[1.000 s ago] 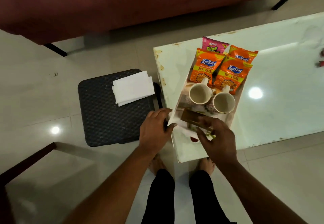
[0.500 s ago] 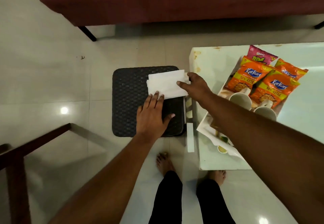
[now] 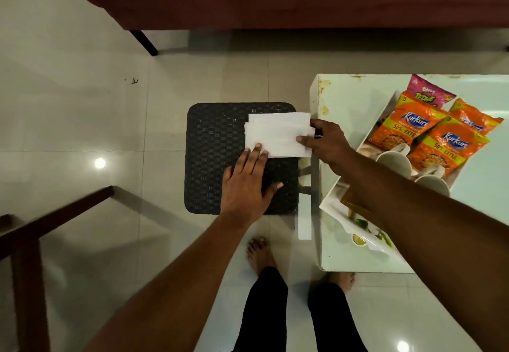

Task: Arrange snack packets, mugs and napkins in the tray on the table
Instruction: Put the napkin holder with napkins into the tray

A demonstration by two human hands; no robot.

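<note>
— Under both hands, on the black stool point(image 3: 214, 145), that's where the napkins point(image 3: 278, 134) are, not in the tray point(image 3: 334, 205) yet. Left hand point(image 3: 245, 183) lies flat, fingertips pressing the stack's near corner; right hand point(image 3: 327, 142) pinches the edge on its own side. What's the risk?

— Loose sheets, I'd guess. Lift while the left one presses down and the pinch may take only the top few, or the stack fans out and drops to the floor. Also the tray, right of the right hand on the desk point(image 3: 344, 98), is crowded with mugs point(image 3: 394, 163) and snack packets point(image 3: 413, 128). The right forearm crosses over it, so a sloppy swing back could clip a mug.
</note>
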